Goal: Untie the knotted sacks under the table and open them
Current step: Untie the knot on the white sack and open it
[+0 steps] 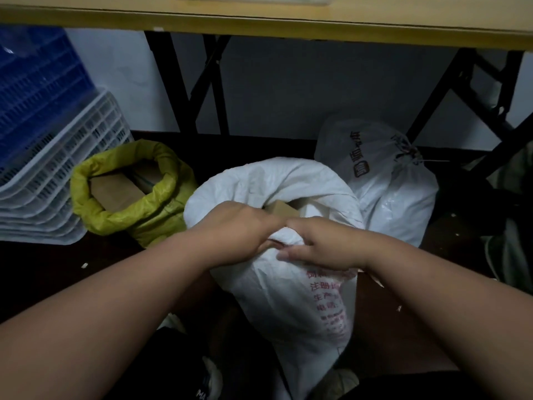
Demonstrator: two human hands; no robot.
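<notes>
A white woven sack (pixel 288 287) with red print stands on the floor in front of me, its mouth open and rolled outward, a brown box (pixel 281 209) showing inside. My left hand (pixel 235 230) and my right hand (pixel 320 245) both grip the near rim of this sack, fingers curled over the folded edge, knuckles almost touching. To the left a yellow sack (pixel 144 209) stands open with its rim rolled down and cardboard boxes inside. Behind on the right a white plastic sack (pixel 383 180) is tied at its top with a knot (pixel 408 153).
The wooden table edge (pixel 288 21) runs overhead, with black folding legs (pixel 202 85) behind the sacks. Stacked white crates (pixel 52 186) and a blue crate (pixel 34 82) stand at the left. Dark bundles (pixel 507 226) lie at the right. The floor is dark.
</notes>
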